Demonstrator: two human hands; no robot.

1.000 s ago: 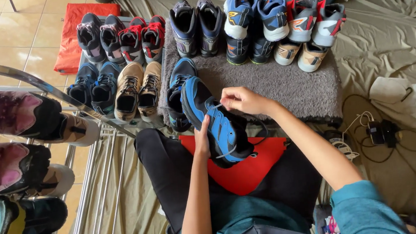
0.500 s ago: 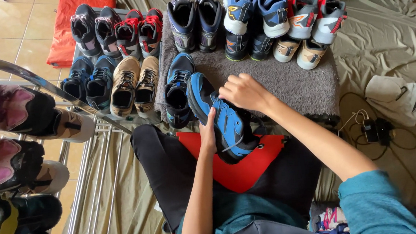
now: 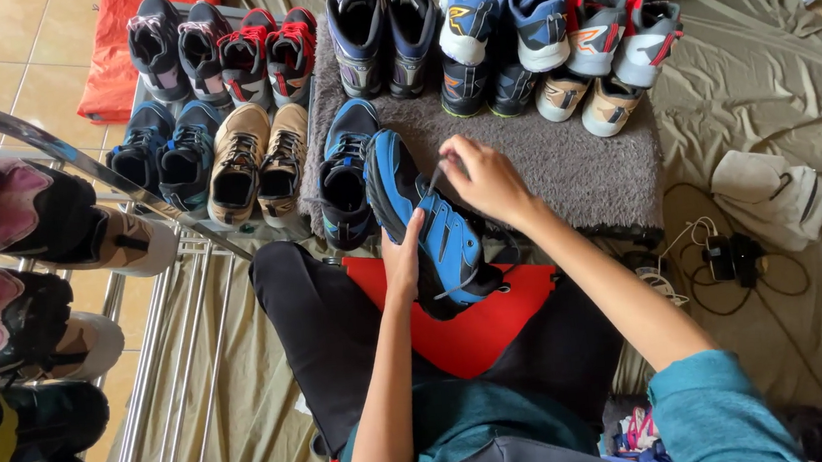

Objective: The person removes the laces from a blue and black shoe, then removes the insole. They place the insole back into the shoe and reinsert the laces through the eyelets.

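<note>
Blue sneaker (image 3: 436, 229) gripped by left hand (image 3: 403, 256), right hand (image 3: 488, 180) fingers pinching its lace (image 3: 438, 171)

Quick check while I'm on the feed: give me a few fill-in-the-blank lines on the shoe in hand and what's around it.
1. Both hands hold a black and ____ shoe.
2. The right hand pinches the shoe's ____.
3. The left hand steadies the shoe over a ____ cloth on the lap.
4. Its mate stands on the ____ mat, to the left of the held shoe.

Missing words: blue; lace; red; grey
</note>
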